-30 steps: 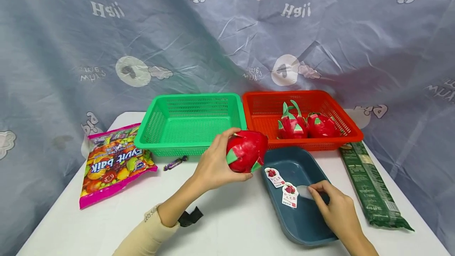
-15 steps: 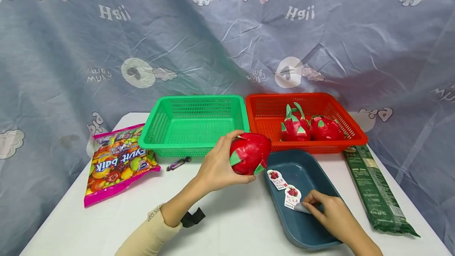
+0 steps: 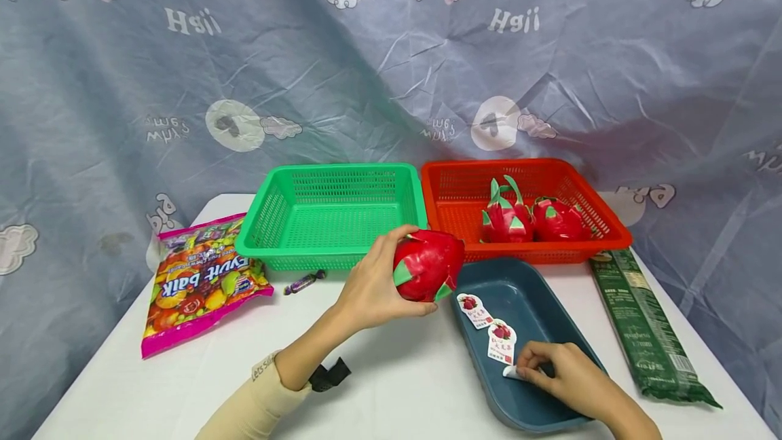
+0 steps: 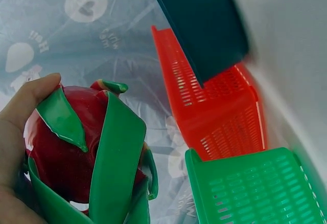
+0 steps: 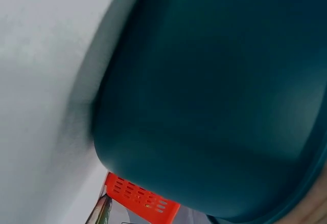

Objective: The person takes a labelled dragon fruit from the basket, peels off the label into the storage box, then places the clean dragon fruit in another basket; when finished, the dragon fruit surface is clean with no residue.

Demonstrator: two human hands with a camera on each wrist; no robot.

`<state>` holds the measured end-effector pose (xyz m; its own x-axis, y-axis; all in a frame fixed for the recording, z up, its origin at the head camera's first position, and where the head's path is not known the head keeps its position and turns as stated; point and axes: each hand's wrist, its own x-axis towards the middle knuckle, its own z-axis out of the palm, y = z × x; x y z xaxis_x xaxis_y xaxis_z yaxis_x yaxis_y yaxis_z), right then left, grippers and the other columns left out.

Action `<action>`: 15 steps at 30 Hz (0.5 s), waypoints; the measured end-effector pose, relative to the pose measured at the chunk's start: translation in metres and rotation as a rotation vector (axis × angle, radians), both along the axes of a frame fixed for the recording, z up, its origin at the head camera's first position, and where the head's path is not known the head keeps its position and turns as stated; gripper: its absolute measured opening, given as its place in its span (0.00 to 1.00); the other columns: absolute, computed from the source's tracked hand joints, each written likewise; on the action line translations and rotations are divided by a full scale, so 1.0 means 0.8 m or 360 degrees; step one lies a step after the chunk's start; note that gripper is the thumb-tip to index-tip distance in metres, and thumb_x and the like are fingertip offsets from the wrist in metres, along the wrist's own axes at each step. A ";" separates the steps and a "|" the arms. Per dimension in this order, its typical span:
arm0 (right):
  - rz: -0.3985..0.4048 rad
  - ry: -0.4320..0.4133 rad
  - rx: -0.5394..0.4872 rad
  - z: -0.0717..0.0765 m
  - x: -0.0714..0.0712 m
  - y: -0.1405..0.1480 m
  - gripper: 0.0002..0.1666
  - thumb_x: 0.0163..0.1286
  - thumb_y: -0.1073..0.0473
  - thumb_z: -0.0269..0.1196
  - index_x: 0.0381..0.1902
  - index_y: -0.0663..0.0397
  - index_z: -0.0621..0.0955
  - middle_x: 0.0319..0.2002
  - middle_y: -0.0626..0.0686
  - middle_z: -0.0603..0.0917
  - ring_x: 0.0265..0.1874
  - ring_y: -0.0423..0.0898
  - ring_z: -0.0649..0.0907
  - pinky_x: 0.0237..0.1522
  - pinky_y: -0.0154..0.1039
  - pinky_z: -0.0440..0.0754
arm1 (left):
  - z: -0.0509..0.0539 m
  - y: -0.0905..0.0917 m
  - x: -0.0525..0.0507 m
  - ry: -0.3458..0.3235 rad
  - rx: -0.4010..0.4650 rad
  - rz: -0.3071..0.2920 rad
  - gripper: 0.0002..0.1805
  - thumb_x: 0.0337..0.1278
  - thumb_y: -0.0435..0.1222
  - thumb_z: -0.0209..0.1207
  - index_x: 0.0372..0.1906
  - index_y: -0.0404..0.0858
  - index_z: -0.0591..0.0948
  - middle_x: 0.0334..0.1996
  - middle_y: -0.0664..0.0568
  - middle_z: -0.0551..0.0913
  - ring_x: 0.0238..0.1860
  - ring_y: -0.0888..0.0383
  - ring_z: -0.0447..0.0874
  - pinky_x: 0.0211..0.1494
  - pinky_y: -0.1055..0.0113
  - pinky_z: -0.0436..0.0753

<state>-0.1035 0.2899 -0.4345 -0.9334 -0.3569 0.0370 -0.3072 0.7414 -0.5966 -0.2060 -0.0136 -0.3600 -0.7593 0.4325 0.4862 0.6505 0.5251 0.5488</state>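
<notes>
My left hand [image 3: 373, 287] grips a red dragon fruit [image 3: 432, 265] with green leaf tips, held up above the table. In the left wrist view, long green leaves hang off this dragon fruit [image 4: 69, 170]. Over a dark blue tray [image 3: 528, 297], my right hand [image 3: 571, 375] pinches a curled white label [image 3: 512, 373]; its printed side does not show. Two printed dragon fruit labels [image 3: 501, 341] lie in the tray beside it, near its left wall. The right wrist view shows mostly the tray's outside [image 5: 204, 106], with a bit of the right hand [image 5: 311, 203] at the edge.
A green basket [image 3: 330, 250] and a red basket [image 3: 537, 250] stand at the back. The red one holds two dragon fruits [image 3: 557, 220]. A candy bag [image 3: 201, 284], a wrapped candy [image 3: 304, 282] and a green spaghetti packet [image 3: 650, 331] lie on the table [image 3: 391, 379].
My right hand has moved toward me within the tray, drawing the white label away from the two printed ones. The left hand keeps the dragon fruit nearly in place.
</notes>
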 end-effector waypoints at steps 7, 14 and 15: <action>0.0110 0.0020 -0.0119 -0.004 -0.001 0.005 0.08 0.57 0.50 0.67 0.29 0.42 0.78 0.25 0.36 0.80 0.26 0.32 0.79 0.27 0.33 0.77 | -0.001 0.002 -0.001 -0.0003 -0.0011 -0.0002 0.54 0.21 0.52 0.75 0.63 0.56 0.59 0.52 0.57 0.70 0.49 0.62 0.72 0.39 0.67 0.80; 0.0183 -0.0038 -0.0179 -0.006 -0.003 0.007 0.16 0.51 0.49 0.70 0.30 0.46 0.76 0.26 0.38 0.78 0.26 0.36 0.78 0.26 0.33 0.76 | -0.003 0.002 -0.002 -0.0016 -0.0026 -0.0010 0.54 0.21 0.52 0.75 0.64 0.57 0.59 0.52 0.57 0.70 0.49 0.62 0.72 0.38 0.68 0.80; 0.0194 -0.0045 -0.0183 -0.006 -0.004 0.007 0.17 0.51 0.49 0.71 0.31 0.46 0.75 0.26 0.39 0.78 0.26 0.37 0.78 0.27 0.33 0.76 | -0.003 0.002 -0.002 -0.0016 -0.0027 -0.0010 0.54 0.21 0.52 0.75 0.64 0.57 0.59 0.52 0.57 0.70 0.49 0.62 0.72 0.38 0.68 0.80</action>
<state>-0.1063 0.2955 -0.4397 -0.8847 -0.4626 0.0583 -0.3725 0.6260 -0.6851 -0.2080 -0.0116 -0.3622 -0.7614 0.4453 0.4711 0.6482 0.5307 0.5461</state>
